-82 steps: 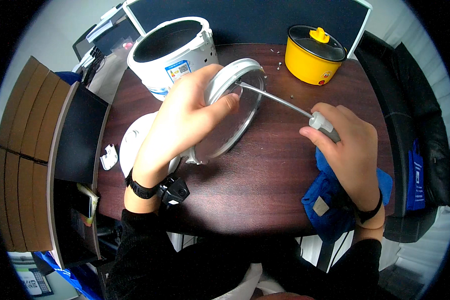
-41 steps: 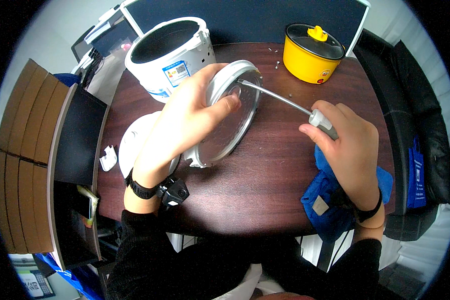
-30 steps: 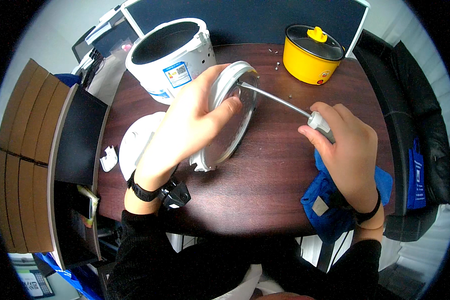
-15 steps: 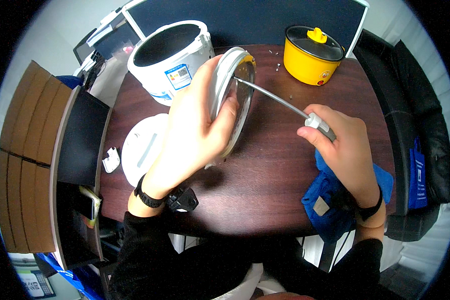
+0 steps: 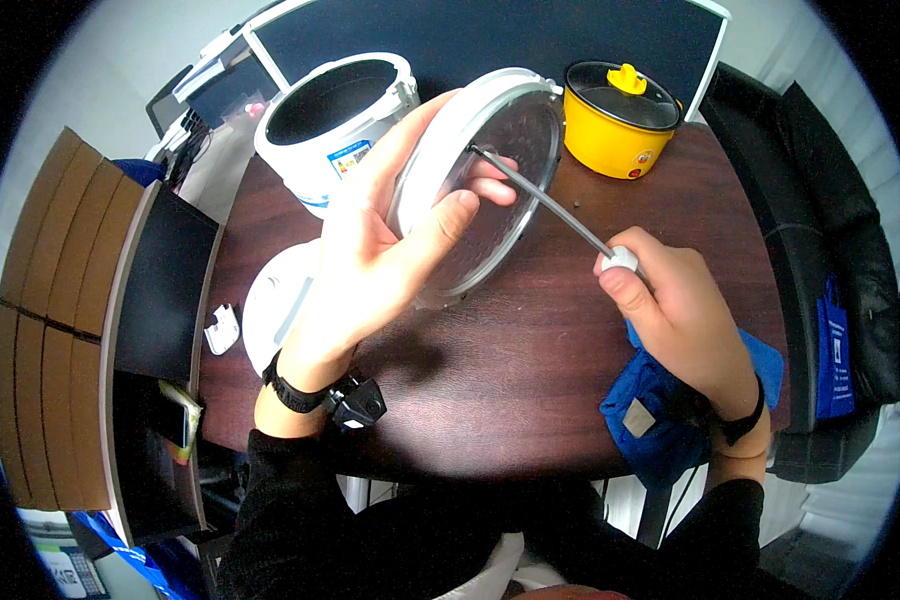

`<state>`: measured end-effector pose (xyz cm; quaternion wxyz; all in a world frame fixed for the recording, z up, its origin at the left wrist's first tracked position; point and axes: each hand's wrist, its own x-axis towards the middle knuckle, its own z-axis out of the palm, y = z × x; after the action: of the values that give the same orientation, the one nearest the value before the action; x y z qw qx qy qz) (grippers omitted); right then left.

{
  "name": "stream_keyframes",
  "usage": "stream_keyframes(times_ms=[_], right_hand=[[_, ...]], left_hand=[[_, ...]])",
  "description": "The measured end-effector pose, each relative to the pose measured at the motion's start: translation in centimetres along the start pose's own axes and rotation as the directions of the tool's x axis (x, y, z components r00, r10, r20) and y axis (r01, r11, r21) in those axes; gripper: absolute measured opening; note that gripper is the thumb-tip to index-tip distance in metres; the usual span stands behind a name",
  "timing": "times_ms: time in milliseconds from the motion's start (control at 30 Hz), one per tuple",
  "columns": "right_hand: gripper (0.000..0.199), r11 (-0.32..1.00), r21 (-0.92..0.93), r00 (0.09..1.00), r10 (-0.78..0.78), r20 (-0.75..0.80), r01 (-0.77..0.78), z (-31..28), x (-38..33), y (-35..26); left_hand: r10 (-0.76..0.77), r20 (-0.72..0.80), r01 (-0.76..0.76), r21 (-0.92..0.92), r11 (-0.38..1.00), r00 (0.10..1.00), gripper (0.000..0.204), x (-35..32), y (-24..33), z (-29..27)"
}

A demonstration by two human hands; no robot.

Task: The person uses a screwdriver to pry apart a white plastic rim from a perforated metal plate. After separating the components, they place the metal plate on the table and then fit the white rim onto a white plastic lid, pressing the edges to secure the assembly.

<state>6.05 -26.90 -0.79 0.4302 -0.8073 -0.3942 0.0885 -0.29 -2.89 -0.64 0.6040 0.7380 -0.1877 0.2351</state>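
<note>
My left hand (image 5: 375, 245) is closed round the edge of a rice cooker lid (image 5: 525, 125), a white ring with a greyish inner panel. The lid is held tilted above the table, its inner side facing right. Some of my left fingertips show in front of the panel. In my right hand (image 5: 675, 305) is a screwdriver (image 5: 560, 212) with a long metal shaft and a pale handle, mostly covered by my fingers. Its tip meets the inner edge of the ring near my left thumb; any screw there is too small to make out.
The white cooker body (image 5: 295, 160) stands open at the back left. A round white cover (image 5: 265, 300) and a small white piece (image 5: 222, 330) lie on the brown table (image 5: 510, 380). A yellow pot (image 5: 610, 135) stands back right; a blue cloth (image 5: 660, 430) lies front right.
The lid has turned so its inner side shows more widely, and my left fingertips have come into view there. My right hand has dropped slightly, the screwdriver tip staying at the ring.
</note>
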Motion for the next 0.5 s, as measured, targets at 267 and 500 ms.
stream_keyframes(times_ms=[267, 500], right_hand=[[0.026, 0.980, 0.195, 0.989, 0.007, 0.145, -0.036, 0.5, 0.0, -0.4], [0.029, 0.966, 0.244, 0.985, 0.044, 0.167, -0.084, 0.9, 0.0, 0.0]], left_hand=[[0.063, 0.060, -0.060, -0.055, 0.997, 0.996, 0.055, -0.5, 0.7, -0.3], [0.117, 0.028, -0.117, 0.026, 0.993, 0.993, 0.053, -0.3, 0.2, -0.1]])
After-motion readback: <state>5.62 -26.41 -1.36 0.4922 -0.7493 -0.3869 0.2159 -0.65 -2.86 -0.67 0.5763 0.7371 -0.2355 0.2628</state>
